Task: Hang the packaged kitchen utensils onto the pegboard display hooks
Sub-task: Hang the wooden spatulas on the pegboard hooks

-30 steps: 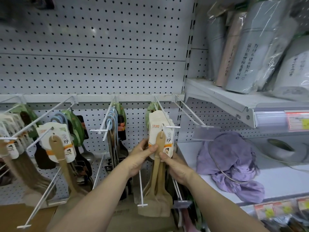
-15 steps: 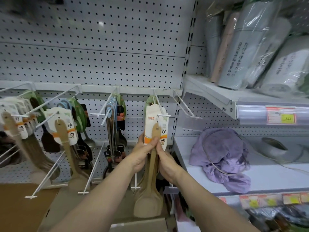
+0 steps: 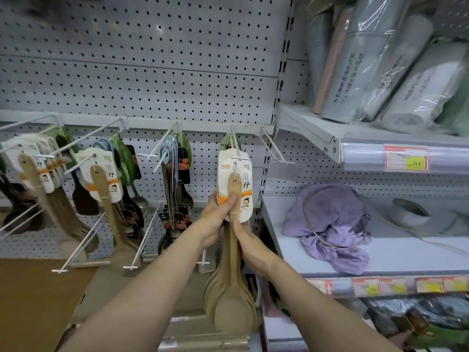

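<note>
A bundle of wooden spatulas with white and orange header cards hangs on a white pegboard hook at centre. My left hand grips the cards' lower left side, thumb pressed on the front spatula's handle. My right hand holds the handles just below the cards from the right. The hook's front tip shows through the cards' top hole.
More carded spatulas and dark utensils hang on hooks to the left. A bare hook juts out on the right. A purple cloth lies on the white shelf; wrapped rolls stand above.
The spatula bundle has slid back along the hook toward the pegboard. Both hands followed it, and my view shifted up and closer.
</note>
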`<state>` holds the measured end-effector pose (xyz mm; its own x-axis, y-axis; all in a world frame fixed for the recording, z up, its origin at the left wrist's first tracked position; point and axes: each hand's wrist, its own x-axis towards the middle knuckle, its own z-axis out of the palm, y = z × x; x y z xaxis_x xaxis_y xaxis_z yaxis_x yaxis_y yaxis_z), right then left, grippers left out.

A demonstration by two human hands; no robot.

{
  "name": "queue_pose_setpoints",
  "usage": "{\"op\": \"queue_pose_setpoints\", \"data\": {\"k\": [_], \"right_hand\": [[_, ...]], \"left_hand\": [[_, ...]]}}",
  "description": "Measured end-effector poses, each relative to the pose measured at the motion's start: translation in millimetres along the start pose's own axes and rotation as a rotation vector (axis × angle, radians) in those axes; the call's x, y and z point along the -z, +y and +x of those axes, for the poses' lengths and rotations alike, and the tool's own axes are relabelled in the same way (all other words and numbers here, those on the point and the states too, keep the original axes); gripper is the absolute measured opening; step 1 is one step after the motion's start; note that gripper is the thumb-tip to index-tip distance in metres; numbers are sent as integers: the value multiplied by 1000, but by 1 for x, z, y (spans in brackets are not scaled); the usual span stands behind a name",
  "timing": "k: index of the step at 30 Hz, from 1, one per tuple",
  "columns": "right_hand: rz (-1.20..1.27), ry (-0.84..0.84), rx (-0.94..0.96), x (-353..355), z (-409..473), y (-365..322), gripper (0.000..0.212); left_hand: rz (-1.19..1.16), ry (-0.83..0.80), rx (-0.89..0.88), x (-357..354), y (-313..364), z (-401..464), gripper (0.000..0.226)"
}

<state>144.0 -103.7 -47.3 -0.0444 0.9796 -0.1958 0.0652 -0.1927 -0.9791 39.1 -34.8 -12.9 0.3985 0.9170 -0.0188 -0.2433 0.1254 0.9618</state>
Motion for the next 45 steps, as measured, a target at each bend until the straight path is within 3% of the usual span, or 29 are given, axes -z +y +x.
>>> {"op": "queue_pose_setpoints", "data": {"k": [7, 14, 35, 39, 45], "right_hand": [[-37, -27, -136, -8, -19, 30, 101], [-105, -7, -41, -20, -36, 20, 68], [-195, 20, 65, -50, -95, 32, 62], [-153, 28, 86, -59, -116, 34, 58], [-146, 6, 57, -77, -148, 47, 75]], "left_hand": [[9, 17, 19, 3, 2, -3, 83], [-58, -4, 44, 5, 5, -7, 84], [-83, 21, -14, -9, -1, -77, 63], [-115, 17, -20, -12, -1, -97, 72], [-124, 39, -44, -13, 0, -143, 60]]}}
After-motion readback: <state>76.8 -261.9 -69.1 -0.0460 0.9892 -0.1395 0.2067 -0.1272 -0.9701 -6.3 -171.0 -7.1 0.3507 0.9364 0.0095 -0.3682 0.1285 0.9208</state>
